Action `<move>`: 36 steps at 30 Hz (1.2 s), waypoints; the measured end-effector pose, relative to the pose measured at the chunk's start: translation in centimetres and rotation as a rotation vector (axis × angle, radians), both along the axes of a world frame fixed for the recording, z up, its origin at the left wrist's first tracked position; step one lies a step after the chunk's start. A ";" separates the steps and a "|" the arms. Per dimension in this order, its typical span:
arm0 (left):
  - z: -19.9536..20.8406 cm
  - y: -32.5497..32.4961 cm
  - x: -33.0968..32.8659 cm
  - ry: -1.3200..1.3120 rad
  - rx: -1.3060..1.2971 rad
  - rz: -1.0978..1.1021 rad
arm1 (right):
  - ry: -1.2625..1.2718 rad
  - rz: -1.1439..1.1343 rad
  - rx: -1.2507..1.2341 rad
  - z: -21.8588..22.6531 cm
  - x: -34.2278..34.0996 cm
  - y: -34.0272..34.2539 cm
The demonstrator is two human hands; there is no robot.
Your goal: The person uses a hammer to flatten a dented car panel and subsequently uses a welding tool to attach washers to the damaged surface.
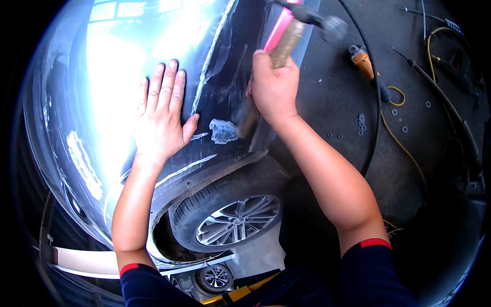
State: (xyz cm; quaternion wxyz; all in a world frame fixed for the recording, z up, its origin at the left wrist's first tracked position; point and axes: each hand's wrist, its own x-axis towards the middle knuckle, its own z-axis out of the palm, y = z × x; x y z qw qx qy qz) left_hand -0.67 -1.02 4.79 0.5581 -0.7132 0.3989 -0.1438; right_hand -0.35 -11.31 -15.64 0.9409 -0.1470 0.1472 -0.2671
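My left hand lies flat on a car's dark, shiny body panel, fingers stretched forward and the thumb out to the side. My right hand is wrapped round the wooden handle of a hammer, held over the panel's right edge. The hammer's dark head is raised at the top and smeared by motion, and the handle's lower end shows below my fist. Between my hands, a pale, rough patch marks the panel. A pink strip runs behind the hammer.
Below the panel is the car's wheel in its arch. On the dark floor to the right lie an orange power tool, black hoses, a yellow cord and several washers. Another wheel stands near the bottom.
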 end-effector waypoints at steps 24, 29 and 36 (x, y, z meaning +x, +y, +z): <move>-0.2 0.1 -0.3 0.001 0.000 0.010 | 0.009 0.011 0.033 1.1 -0.5 -2.9; -0.4 0.0 -0.1 -0.011 -0.005 0.014 | -0.006 0.082 -0.043 0.6 0.2 -3.2; -0.4 0.2 0.1 0.011 -0.007 0.003 | 0.016 0.113 -0.101 1.0 0.7 -3.6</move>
